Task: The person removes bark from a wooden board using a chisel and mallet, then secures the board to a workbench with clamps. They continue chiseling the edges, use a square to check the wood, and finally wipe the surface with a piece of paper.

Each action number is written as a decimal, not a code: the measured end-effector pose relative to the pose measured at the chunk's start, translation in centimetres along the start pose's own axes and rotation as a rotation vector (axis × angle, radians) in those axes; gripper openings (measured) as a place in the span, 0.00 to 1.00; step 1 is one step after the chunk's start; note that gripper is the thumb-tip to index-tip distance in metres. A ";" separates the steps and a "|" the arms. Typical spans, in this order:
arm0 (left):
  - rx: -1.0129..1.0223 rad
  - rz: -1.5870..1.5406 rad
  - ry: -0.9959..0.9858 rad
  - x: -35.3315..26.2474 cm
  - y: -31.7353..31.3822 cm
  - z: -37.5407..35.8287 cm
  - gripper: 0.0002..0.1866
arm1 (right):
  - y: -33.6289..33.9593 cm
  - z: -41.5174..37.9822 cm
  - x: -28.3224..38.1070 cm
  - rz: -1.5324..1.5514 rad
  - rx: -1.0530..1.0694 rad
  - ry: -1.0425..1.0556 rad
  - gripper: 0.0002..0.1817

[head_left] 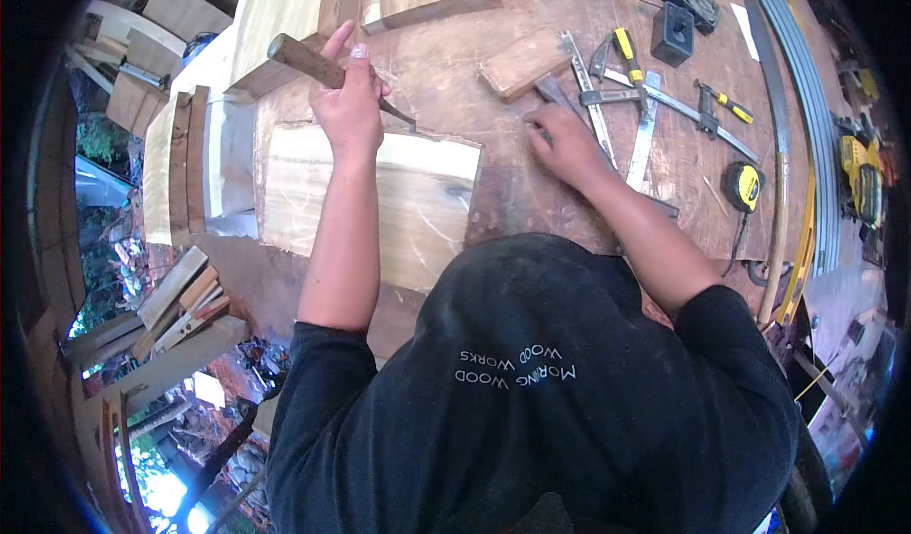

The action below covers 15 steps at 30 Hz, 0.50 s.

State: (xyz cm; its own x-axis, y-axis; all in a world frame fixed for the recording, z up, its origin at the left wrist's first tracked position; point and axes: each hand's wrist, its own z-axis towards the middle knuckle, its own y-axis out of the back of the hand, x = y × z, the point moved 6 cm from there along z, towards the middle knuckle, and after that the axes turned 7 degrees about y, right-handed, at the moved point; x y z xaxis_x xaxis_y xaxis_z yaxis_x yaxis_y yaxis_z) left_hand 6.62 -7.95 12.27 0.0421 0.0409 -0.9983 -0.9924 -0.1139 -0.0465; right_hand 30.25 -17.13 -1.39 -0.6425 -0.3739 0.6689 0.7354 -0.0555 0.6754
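My left hand (351,102) is wrapped round the wooden handle of a chisel (306,62). The chisel's metal end points right, over the upper edge of a pale wooden board (380,178). My right hand (567,147) has its fingers curled beside the near end of a dark grey bar (558,91); what they hold is hidden. The bar meets a wooden block (527,63) above the hand.
Clamps (627,58), a metal ruler (645,131), a tape measure (744,186) and a yellow-black device (685,0) lie on the right of the worktable. Larger wooden pieces (432,10) stand at the top. Offcuts (185,297) are at the lower left.
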 end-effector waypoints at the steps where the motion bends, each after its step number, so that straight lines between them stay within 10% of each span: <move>1: -0.011 0.006 -0.004 -0.1 0.0 0.0 0.19 | 0.6 -0.4 -0.1 -0.003 -0.001 -0.002 0.15; 11: 0.040 0.094 -0.063 0.0 -1.8 -0.4 0.18 | 2.3 0.5 -2.1 -0.321 -0.128 -0.109 0.20; 13: 0.085 0.080 -0.068 0.3 -2.1 -0.5 0.18 | 0.5 0.7 -5.7 -0.274 0.257 -0.542 0.20; 15: 0.078 0.060 -0.084 0.4 -2.3 -0.6 0.18 | 1.6 1.5 -5.8 -0.217 0.249 -0.461 0.21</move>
State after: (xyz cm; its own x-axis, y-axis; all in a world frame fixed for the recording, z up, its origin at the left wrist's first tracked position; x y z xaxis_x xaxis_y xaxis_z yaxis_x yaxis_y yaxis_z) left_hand 8.95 -8.24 11.93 -0.0239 0.1202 -0.9925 -0.9990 -0.0408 0.0191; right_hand 34.84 -13.64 -3.77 -0.8421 0.0674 0.5351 0.5387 0.1543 0.8283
